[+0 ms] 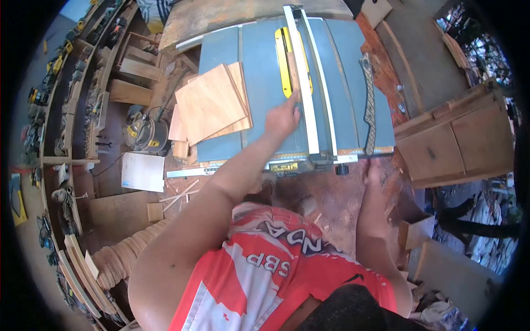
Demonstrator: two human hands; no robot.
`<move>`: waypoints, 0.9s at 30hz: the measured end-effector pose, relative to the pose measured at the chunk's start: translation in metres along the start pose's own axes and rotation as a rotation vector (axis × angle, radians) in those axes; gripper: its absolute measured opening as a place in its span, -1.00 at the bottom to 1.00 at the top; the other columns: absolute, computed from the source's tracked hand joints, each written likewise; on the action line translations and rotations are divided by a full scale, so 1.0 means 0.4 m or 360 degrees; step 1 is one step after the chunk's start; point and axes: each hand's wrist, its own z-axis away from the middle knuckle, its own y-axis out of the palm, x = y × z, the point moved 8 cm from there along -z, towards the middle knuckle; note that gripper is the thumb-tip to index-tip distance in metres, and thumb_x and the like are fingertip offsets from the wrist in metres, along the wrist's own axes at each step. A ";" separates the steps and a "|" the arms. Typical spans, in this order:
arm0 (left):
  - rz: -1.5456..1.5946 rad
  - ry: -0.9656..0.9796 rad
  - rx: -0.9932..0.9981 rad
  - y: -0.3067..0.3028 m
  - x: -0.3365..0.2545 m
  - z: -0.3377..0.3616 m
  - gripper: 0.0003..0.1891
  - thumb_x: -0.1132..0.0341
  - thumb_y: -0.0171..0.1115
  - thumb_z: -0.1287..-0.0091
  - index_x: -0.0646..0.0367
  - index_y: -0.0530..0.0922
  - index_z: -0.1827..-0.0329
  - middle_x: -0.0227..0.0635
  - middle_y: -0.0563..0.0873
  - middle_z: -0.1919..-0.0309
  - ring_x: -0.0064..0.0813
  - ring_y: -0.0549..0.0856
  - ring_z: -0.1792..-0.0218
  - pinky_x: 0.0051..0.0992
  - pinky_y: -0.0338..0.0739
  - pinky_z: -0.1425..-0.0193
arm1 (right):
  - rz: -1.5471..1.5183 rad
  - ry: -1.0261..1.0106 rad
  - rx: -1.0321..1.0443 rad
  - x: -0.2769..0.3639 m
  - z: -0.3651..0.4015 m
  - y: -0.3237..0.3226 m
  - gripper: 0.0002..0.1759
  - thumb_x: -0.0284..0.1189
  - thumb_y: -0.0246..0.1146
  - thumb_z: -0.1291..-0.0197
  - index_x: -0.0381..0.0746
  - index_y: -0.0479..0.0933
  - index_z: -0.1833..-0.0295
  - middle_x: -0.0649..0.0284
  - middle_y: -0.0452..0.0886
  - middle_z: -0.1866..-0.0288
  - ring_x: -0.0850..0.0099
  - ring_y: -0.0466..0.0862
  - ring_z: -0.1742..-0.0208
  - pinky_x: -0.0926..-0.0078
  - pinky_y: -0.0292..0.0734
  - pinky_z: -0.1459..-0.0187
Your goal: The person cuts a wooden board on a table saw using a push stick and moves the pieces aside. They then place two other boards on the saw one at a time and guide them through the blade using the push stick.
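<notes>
My left hand (282, 118) reaches over the blue table saw top (262, 66). Its index finger and thumb are at the near end of a narrow wood strip (293, 69), with the other fingers curled in. The strip lies along the white rip fence (305, 88), over the yellow insert plate (282, 63); the blade cannot be made out. My right hand (374, 172) is low at the saw's front right edge, its fingers hidden or too small to read. Nearest it are the front rail's black knob (342, 170) and a patterned black strip (368, 105) on the saw top.
Square plywood pieces (212, 102) are stacked at the saw's left side. A yellow-and-black power tool (146, 132) and a white sheet (142, 172) lie farther left. Shelves of tools (66, 105) line the left wall. A wooden cabinet (452, 140) stands at the right.
</notes>
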 end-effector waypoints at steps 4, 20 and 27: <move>0.0022 0.0211 -0.0346 -0.017 -0.011 0.014 -0.44 0.31 0.22 -0.29 0.03 0.41 -0.40 -0.14 0.63 -0.09 -0.15 0.64 -0.06 -0.14 0.66 0.02 | 0.0086 0.0480 0.0752 0.017 0.280 0.232 -0.35 -0.39 0.31 -0.30 -0.24 0.29 -0.45 0.11 0.61 -0.14 0.39 0.67 -0.09 0.37 0.64 -0.01; 0.0077 0.0327 -0.0149 0.008 -0.009 0.008 -0.44 0.26 0.21 -0.29 0.20 0.44 -0.37 -0.04 0.52 -0.33 -0.09 0.49 -0.31 -0.12 0.34 -0.38 | 0.1258 0.0305 0.0255 -0.009 0.237 0.319 -0.80 -0.42 0.30 -0.12 -0.38 0.64 0.27 0.19 0.65 0.48 0.44 0.64 0.52 0.45 0.50 0.50; 0.0121 0.0286 -0.0156 0.011 -0.007 0.003 -0.41 0.26 0.22 -0.27 0.20 0.44 -0.39 -0.10 0.52 -0.36 -0.07 0.48 -0.30 -0.07 0.36 -0.37 | 0.1176 0.0293 0.0201 -0.019 0.230 0.313 -0.85 -0.49 0.30 -0.12 -0.36 0.63 0.24 0.23 0.63 0.48 0.47 0.61 0.55 0.49 0.49 0.57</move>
